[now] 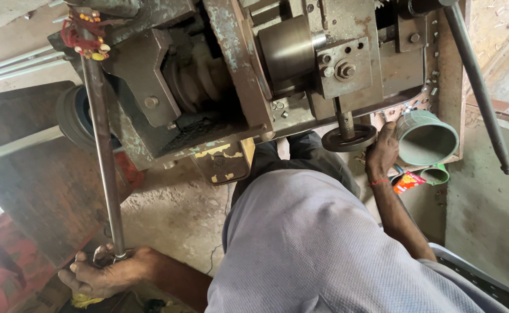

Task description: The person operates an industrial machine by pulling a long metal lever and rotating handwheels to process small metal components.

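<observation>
**Two hands on an old machine: long lever at left, handwheel at right**

The left hand (101, 272) is clenched around the lower end of a long steel lever rod (103, 150), which runs up to the machine's top left corner, where red thread and small beads (83, 32) are tied around it. The rod looks stiff, heavy and smooth, likely a little slick with oil; its bare lower end, where the fist sits, looks the best purchase.

At centre stands the worn cast-metal machine body (237, 75), paint flaking, with a grooved pulley (199, 81) and a polished steel drum (286, 52).

The right hand (382, 153) has its fingers on the rim of a small dark handwheel (347, 140) below the machine's lower right edge; how firmly it grips I cannot tell. The wheel looks rigid, best held by the rim.

Just beside it lies a green plastic pipe socket (425, 139), light and hollow. The floor (173, 203) is cracked, dusty concrete; the space is cramped.
</observation>
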